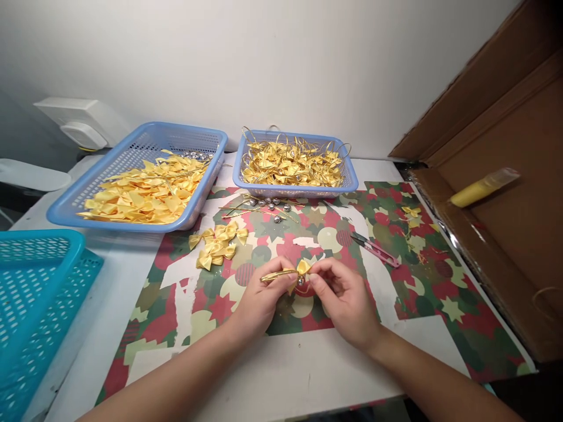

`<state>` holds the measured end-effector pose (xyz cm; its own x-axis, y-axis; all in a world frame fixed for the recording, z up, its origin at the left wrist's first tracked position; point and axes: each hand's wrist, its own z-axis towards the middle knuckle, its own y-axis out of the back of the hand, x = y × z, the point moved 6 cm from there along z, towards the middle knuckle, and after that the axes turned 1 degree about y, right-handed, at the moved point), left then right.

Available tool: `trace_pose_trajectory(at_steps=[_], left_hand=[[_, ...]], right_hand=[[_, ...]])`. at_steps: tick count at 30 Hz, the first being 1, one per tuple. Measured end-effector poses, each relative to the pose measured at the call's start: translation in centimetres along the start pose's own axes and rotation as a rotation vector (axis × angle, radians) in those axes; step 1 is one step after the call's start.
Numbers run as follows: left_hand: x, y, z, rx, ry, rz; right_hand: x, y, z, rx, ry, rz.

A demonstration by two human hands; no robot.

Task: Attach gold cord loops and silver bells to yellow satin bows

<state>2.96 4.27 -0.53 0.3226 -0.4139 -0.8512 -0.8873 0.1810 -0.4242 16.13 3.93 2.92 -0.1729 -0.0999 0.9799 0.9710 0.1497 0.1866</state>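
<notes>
Between my two hands is a yellow ribbon bow [303, 267] with a small silver bell [301, 281] just below its middle. My left hand [269, 288] pinches the bow's left side, along with a folded gold cord [275, 275] that sticks out to the left. On the other side, the thumb and forefinger of my right hand [345, 296] close on the bow's right edge. Several loose bows [217, 246] lie to the left beyond my left hand. Farther back are loose silver bells [277, 219] and straight gold cords [233, 209].
A blue basket [185, 225] of yellow bows stands back left, beside another blue basket [299, 190] of bows with cords. Pink-handled thread snips [378, 251] lie right of my hands. A teal basket [44, 310] is at left; a cardboard wall [505, 135] borders the right.
</notes>
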Motion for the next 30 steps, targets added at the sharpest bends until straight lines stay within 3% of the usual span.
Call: trace_pose_trajectory(at_steps=[4,10,12,14,16,18,23,30], left_hand=[[-0.7,0.3,-0.1,-0.051,-0.074,0.075],[-1.3,-0.1,-0.1,-0.06,-0.044,0.185],[-1.7,-0.1,-0.2,-0.082,-0.078,0.238],[-2.2,0.0,-0.4,-0.12,-0.157,0.347],[-2.9,-0.1,-0.7,-0.154,-0.265,0.493],[-3.5,-0.4,-1.2,-0.166,-0.38,0.611],[-4.0,-1.0,-2.0,-0.142,-0.566,0.727],[-4.3,-1.6,-2.4,-0.136,-0.772,0.966]], right_hand=[[-0.6,0.0,0.1,0.002,-0.08,-0.01],[-0.3,-0.2,0.2,0.007,-0.072,-0.028],[0.6,0.4,0.2,-0.081,0.043,-0.135],[2.3,0.8,-0.2,-0.165,0.282,-0.278],[3.8,0.5,-1.0,-0.179,0.516,-0.415],[4.4,0.0,-1.5,-0.172,0.628,-0.526],[4.2,0.0,-1.7,-0.259,0.633,-0.624],[4.1,-0.1,-1.4,-0.283,0.659,-0.704]])
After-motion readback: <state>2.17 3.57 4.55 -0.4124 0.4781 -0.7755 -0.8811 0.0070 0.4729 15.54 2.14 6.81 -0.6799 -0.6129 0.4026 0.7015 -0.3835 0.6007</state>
